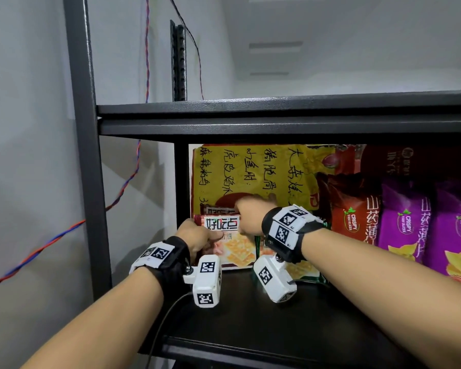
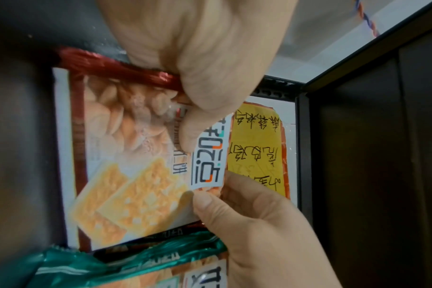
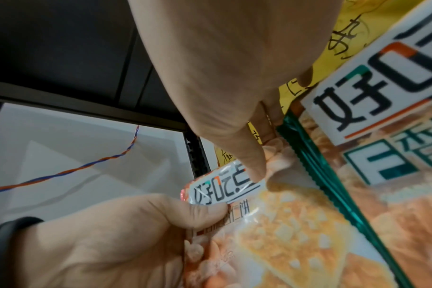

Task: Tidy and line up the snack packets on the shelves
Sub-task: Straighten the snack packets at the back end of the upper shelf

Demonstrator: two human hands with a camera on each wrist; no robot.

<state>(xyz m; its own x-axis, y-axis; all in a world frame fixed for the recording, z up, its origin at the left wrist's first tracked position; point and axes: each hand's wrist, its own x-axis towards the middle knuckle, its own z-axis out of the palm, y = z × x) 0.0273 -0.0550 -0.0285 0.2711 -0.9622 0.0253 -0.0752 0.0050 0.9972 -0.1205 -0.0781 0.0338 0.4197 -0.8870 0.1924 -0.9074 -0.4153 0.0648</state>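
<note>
Subject item: the red biscuit packet (image 1: 230,242), standing on the shelf (image 1: 250,310) at its left end, close to the rear left post, with its printed face toward the person. Its long axis runs roughly upright; the top seal leans slightly forward, so it is not yet square to the shelf's front edge.

Left hand (image 1: 197,239): at the packet's upper left corner, thumb curled over the front face and fingers behind, pinching the seal. The left wrist view confirms this.

Right hand (image 1: 248,218): at the upper right corner of the same packet, thumb and fingers closed on the top edge beside the white brand label. Both hands are therefore equally near, one per top corner.

A green biscuit packet (image 1: 301,272) lies directly to the right, touching or slightly overlapping the red one; exact contact cannot be determined. Behind both stands a yellow handwritten sheet (image 1: 237,174). Red and purple yam-slice packets (image 1: 402,219) stand further right.

Assessment: the next move likely depends on setting the packet upright and pushing it back, parallel to the front edge, clear of the green neighbour.
</note>
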